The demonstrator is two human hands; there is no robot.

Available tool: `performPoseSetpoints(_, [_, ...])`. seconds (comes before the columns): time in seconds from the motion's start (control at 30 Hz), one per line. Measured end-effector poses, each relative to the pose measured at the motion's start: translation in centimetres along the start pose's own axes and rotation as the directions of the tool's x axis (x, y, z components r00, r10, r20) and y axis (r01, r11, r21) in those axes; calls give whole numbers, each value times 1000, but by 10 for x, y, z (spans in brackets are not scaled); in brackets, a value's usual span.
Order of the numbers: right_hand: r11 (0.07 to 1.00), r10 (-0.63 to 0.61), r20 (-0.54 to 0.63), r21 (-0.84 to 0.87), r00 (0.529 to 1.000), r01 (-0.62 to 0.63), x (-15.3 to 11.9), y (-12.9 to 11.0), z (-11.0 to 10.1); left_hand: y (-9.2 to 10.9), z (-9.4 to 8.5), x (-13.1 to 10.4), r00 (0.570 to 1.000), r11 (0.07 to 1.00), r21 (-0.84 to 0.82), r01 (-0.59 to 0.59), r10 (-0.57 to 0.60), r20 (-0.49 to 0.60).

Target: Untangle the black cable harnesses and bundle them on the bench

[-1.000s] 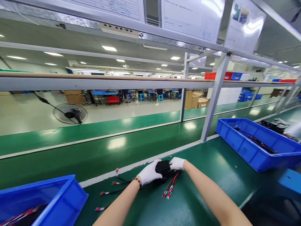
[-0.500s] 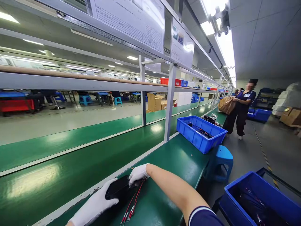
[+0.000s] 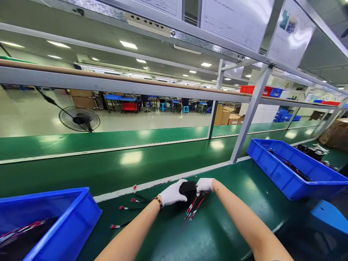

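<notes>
Black unit [image 3: 188, 188] btwn both grips (touching).

Both gloved hands, left hand [image 3: 172, 193], right hand [image 3: 204, 185], clasp black box [image 3: 188, 188]; red wires [image 3: 193, 210] trail below.

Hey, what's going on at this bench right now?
A person in white gloves has both hands on a small black box lying on the green bench. The left hand covers its left side, and the right hand holds its right end. Red wires trail from the box toward the person. Loose red-tipped leads lie to the left. A blue bin sits at the near left, another blue bin at the right.
</notes>
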State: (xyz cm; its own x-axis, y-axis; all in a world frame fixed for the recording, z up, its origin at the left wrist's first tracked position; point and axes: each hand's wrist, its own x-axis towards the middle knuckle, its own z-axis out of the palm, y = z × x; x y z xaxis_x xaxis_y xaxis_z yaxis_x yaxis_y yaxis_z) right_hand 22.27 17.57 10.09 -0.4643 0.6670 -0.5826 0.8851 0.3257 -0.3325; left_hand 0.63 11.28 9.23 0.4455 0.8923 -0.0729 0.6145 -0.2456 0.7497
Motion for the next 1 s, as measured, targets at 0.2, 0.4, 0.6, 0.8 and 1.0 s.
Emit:
performPoseSetpoints(0.2, [994,64,33,-85,997,-61,10,-5,7,-7,8,5,1000,998,58,2,-1,-21])
performPoseSetpoints(0.4, [964,98,-265,-212,959,-158,4,-20,20,-24,19,6,995,992,99,75,-68,-77])
performPoseSetpoints(0.6, [980,-99,-408,-200,908,18,-8,-26,32,-28,21,4,993,988,109,109,-103,-51])
performPoseSetpoints(0.8, [985,-68,-396,-173,916,-2,7,-29,37,-26,12,5,993,984,137,118,-119,-1])
performPoseSetpoints(1.0, [985,-108,-440,-167,891,37,-4,-31,31,-15,-4,-14,979,985,144,90,-61,-193])
